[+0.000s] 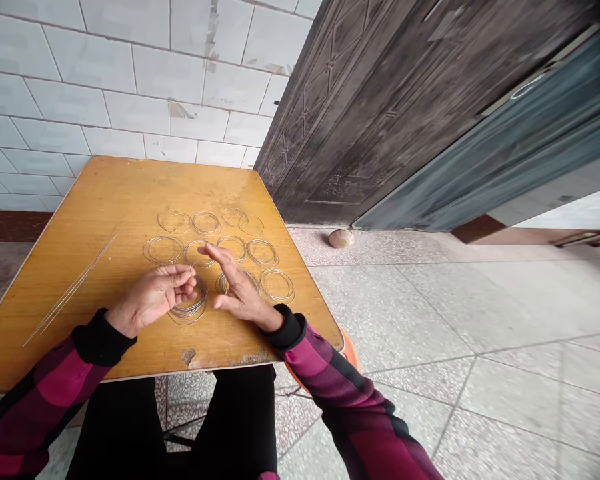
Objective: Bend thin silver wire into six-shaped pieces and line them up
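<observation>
Checked sleeves (325,367) cross the table's near edge (130,377), left grip (153,297) narrow on wire coil (190,312), right grip (243,293) wide (wire rings (277,287) just ahead).

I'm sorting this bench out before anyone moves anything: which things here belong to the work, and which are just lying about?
Belongs to the work:
left hand
right hand
wire coil
wire rings
straight wires
wooden tabletop

Just lying about:
small round object on the floor

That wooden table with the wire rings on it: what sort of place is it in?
Probably a house's entrance or porch rather than a factory: a worn wooden table stands on a speckled stone-tile floor, by a white-tiled wall and a dark embossed door.
</observation>
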Action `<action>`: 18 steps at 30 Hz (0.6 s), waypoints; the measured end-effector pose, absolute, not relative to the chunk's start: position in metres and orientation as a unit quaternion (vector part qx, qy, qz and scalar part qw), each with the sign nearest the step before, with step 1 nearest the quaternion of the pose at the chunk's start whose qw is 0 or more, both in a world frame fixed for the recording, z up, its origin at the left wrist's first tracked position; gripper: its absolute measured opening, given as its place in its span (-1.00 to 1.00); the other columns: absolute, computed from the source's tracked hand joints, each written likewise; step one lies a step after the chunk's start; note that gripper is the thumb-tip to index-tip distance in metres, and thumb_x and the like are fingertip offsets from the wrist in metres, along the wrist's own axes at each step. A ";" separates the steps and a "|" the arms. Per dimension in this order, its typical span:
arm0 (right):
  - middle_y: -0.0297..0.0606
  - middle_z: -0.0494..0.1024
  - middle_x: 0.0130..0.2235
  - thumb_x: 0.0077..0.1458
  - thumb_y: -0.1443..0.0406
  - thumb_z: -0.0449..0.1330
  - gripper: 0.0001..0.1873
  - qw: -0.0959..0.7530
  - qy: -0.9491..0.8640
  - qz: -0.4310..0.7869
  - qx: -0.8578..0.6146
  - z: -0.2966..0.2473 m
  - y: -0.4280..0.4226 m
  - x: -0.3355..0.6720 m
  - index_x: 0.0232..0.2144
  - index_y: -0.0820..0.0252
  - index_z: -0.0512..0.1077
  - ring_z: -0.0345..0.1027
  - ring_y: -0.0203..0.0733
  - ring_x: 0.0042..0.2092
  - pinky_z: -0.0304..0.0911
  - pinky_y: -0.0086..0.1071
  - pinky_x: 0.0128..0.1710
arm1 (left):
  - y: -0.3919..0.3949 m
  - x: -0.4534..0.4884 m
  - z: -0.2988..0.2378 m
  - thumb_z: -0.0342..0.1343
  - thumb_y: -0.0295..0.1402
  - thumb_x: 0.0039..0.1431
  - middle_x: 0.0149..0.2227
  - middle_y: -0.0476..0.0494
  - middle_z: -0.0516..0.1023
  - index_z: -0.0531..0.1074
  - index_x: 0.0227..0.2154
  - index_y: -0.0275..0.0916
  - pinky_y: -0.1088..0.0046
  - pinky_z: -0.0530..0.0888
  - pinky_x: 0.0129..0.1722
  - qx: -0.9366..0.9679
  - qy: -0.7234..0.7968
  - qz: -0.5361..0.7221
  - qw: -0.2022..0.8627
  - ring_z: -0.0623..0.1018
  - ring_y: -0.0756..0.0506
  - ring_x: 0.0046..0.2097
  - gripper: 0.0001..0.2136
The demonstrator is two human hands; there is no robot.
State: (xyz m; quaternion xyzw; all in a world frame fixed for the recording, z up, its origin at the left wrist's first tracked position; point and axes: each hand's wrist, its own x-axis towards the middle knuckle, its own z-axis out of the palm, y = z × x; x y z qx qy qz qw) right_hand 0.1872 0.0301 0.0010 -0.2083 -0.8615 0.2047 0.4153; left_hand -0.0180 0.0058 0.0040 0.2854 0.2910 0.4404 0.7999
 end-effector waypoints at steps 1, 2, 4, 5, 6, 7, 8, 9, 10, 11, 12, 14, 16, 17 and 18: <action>0.00 0.28 0.21 0.23 -0.07 0.03 -0.28 0.420 -0.863 0.180 -0.216 0.003 0.030 0.188 0.32 0.07 0.03 0.18 0.02 0.24 0.20 0.03 0.19 | 0.005 -0.018 0.005 0.40 -0.42 -0.07 -0.46 -0.07 0.57 0.55 -0.38 -0.35 0.51 0.52 -0.32 0.301 0.302 0.435 0.793 0.55 0.03 -0.42 -0.81; -0.03 0.31 0.19 0.30 0.03 0.02 -0.41 0.422 -0.865 0.148 -0.226 0.005 0.030 0.189 0.29 0.06 0.12 0.18 -0.01 0.24 0.22 0.01 0.18 | 0.005 -0.018 0.007 0.40 -0.40 -0.08 -0.47 -0.08 0.57 0.55 -0.39 -0.36 0.51 0.50 -0.32 0.318 0.315 0.429 0.785 0.55 0.03 -0.42 -0.80; -0.11 0.39 0.13 0.33 0.20 0.05 -0.59 0.414 -0.875 0.067 -0.241 0.007 0.029 0.190 0.19 0.03 0.27 0.21 -0.05 0.23 0.23 -0.03 0.16 | 0.004 -0.018 0.009 0.41 -0.35 -0.09 -0.47 -0.10 0.56 0.55 -0.42 -0.37 0.50 0.48 -0.33 0.347 0.338 0.417 0.769 0.54 0.02 -0.42 -0.78; -0.15 0.43 0.09 0.31 0.26 0.07 -0.63 0.403 -0.883 0.024 -0.241 0.007 0.028 0.190 0.15 0.01 0.32 0.22 -0.06 0.22 0.22 -0.03 0.16 | 0.003 -0.017 0.009 0.41 -0.33 -0.09 -0.47 -0.10 0.56 0.55 -0.43 -0.37 0.49 0.47 -0.33 0.357 0.349 0.410 0.763 0.53 0.02 -0.42 -0.77; -0.18 0.46 0.07 0.30 0.29 0.09 -0.65 0.387 -0.890 -0.015 -0.238 0.007 0.028 0.189 0.11 0.00 0.36 0.22 -0.07 0.22 0.20 -0.02 0.17 | 0.003 -0.017 0.010 0.41 -0.32 -0.10 -0.47 -0.10 0.56 0.55 -0.43 -0.37 0.48 0.46 -0.33 0.365 0.359 0.404 0.758 0.53 0.01 -0.43 -0.76; -0.21 0.49 0.04 0.29 0.31 0.10 -0.67 0.371 -0.897 -0.048 -0.235 0.006 0.027 0.189 0.09 -0.01 0.39 0.22 -0.07 0.22 0.17 -0.02 0.19 | 0.003 -0.017 0.010 0.41 -0.30 -0.11 -0.47 -0.10 0.56 0.55 -0.42 -0.37 0.47 0.45 -0.33 0.371 0.368 0.398 0.754 0.53 0.01 -0.43 -0.75; -0.22 0.51 0.03 0.29 0.32 0.11 -0.68 0.356 -0.902 -0.072 -0.233 0.006 0.027 0.189 0.07 -0.01 0.41 0.22 -0.08 0.22 0.14 -0.02 0.20 | 0.003 -0.017 0.010 0.41 -0.29 -0.13 -0.47 -0.10 0.56 0.55 -0.42 -0.36 0.46 0.45 -0.33 0.376 0.377 0.393 0.750 0.53 0.00 -0.43 -0.74; -0.24 0.53 0.03 0.30 0.34 0.10 -0.69 0.342 -0.907 -0.087 -0.231 0.006 0.026 0.188 0.06 0.00 0.42 0.23 -0.10 0.21 0.12 -0.02 0.22 | 0.003 -0.017 0.010 0.41 -0.28 -0.13 -0.47 -0.10 0.56 0.55 -0.42 -0.36 0.46 0.44 -0.33 0.381 0.385 0.389 0.745 0.53 0.00 -0.43 -0.74; -0.26 0.54 0.02 0.31 0.34 0.09 -0.69 0.329 -0.911 -0.095 -0.231 0.007 0.025 0.188 0.05 0.00 0.42 0.23 -0.11 0.21 0.10 -0.03 0.23 | 0.003 -0.018 0.009 0.41 -0.28 -0.14 -0.46 -0.10 0.56 0.55 -0.43 -0.36 0.45 0.44 -0.32 0.388 0.393 0.386 0.739 0.52 0.00 -0.43 -0.73; -0.27 0.55 0.01 0.31 0.34 0.08 -0.70 0.317 -0.914 -0.098 -0.232 0.008 0.025 0.188 0.04 0.01 0.43 0.23 -0.13 0.21 0.08 -0.04 0.23 | 0.003 -0.018 0.009 0.40 -0.27 -0.14 -0.46 -0.11 0.56 0.54 -0.44 -0.36 0.44 0.43 -0.32 0.396 0.401 0.382 0.732 0.52 0.00 -0.42 -0.74; -0.29 0.56 0.00 0.32 0.34 0.06 -0.71 0.305 -0.918 -0.101 -0.233 0.009 0.024 0.188 0.03 0.01 0.44 0.24 -0.14 0.20 0.08 -0.05 0.24 | 0.003 -0.018 0.009 0.40 -0.27 -0.13 -0.47 -0.11 0.56 0.54 -0.46 -0.36 0.44 0.43 -0.31 0.405 0.407 0.380 0.725 0.52 0.00 -0.42 -0.74; -0.31 0.57 -0.01 0.34 0.34 0.04 -0.72 0.283 -0.924 -0.107 -0.234 0.011 0.023 0.189 0.01 0.02 0.45 0.25 -0.14 0.19 0.06 -0.05 0.24 | 0.003 -0.018 0.009 0.38 -0.26 -0.12 -0.47 -0.11 0.55 0.52 -0.47 -0.36 0.44 0.42 -0.32 0.423 0.417 0.374 0.713 0.51 0.00 -0.42 -0.74; -0.31 0.58 -0.03 0.34 0.35 0.03 -0.72 0.270 -0.927 -0.120 -0.231 0.013 0.022 0.189 -0.01 0.04 0.46 0.26 -0.13 0.17 0.04 -0.04 0.24 | 0.002 -0.017 0.010 0.36 -0.25 -0.09 -0.48 -0.10 0.54 0.50 -0.47 -0.36 0.45 0.40 -0.33 0.442 0.418 0.374 0.700 0.50 0.00 -0.42 -0.75; -0.30 0.58 -0.04 0.34 0.35 0.03 -0.72 0.267 -0.927 -0.126 -0.229 0.014 0.021 0.190 -0.02 0.06 0.46 0.26 -0.12 0.17 0.04 -0.03 0.24 | 0.001 -0.016 0.010 0.35 -0.26 -0.08 -0.48 -0.09 0.53 0.49 -0.46 -0.35 0.45 0.40 -0.34 0.450 0.415 0.381 0.693 0.50 0.00 -0.42 -0.75; -0.29 0.59 -0.05 0.34 0.35 0.03 -0.73 0.267 -0.928 -0.133 -0.226 0.014 0.021 0.190 -0.03 0.08 0.47 0.27 -0.11 0.15 0.04 -0.02 0.23 | 0.000 -0.014 0.010 0.34 -0.28 -0.08 -0.49 -0.08 0.53 0.47 -0.43 -0.34 0.44 0.40 -0.35 0.457 0.412 0.391 0.685 0.49 0.00 -0.43 -0.76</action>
